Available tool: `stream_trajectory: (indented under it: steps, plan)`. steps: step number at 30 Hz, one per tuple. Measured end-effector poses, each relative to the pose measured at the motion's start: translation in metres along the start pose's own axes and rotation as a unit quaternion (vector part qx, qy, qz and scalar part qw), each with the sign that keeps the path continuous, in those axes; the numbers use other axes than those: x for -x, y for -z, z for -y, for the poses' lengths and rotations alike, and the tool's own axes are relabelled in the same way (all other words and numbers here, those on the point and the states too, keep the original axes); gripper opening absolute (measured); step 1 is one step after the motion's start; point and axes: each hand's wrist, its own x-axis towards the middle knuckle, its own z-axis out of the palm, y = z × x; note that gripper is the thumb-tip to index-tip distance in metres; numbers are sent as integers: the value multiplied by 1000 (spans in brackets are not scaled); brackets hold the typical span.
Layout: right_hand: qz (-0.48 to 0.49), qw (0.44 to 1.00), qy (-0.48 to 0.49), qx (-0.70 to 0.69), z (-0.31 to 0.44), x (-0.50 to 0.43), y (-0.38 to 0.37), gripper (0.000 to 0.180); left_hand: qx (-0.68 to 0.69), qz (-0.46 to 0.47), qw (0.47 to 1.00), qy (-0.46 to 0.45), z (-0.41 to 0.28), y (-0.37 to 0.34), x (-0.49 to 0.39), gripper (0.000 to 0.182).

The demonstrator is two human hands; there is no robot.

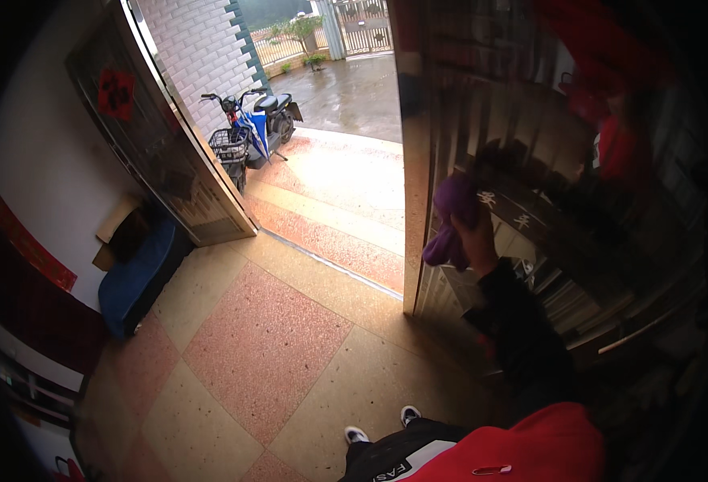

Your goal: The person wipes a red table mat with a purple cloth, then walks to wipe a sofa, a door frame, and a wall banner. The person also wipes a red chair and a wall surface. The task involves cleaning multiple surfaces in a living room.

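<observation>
My right hand (479, 238) grips a bunched purple cloth (454, 199) and holds it up against the shiny metal door leaf (510, 150) on the right. A lower fold of the cloth hangs below my fingers. The dark, glossy door surface bears mirrored shapes, including a red garment and light written characters. A black sleeve covers my right arm. My left hand is out of view.
An opposite door leaf (167, 150) with a red paper sign (116, 94) stands swung open. Outside, an electric scooter (257, 129) with a front basket is parked by a brick wall. A cardboard box (116, 232) rests on a blue object (143, 271) at left. A metal threshold (330, 262) crosses the doorway.
</observation>
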Motion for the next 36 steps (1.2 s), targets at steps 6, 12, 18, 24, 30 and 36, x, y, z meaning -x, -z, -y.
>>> stream_trajectory:
  steps: [6, 12, 18, 24, 30, 36]
  plan:
    - [-88, 973, 163, 136, 67, -88, -30, 50, 38, -17, 999, -12, -35, 15, -48, 9]
    - [-125, 894, 249, 352, 58, -136, -71, 47, 38, 17, 998, -54, -93, 54, -132, 6]
    - [-108, 857, 178, 472, -20, -77, -92, 46, 6, -11, 988, -154, -164, 112, -197, 12]
    - [49, 886, -159, 432, -84, 22, -82, 53, -127, -6, 983, -131, -334, 126, -204, 31]
    - [-153, 895, 22, 419, -60, -7, -42, 58, -22, 131, 891, -433, -520, 79, -155, 18]
    - [-179, 882, 87, 428, 4, -68, -43, 55, -74, 263, 680, -680, -665, 1, -49, 12]
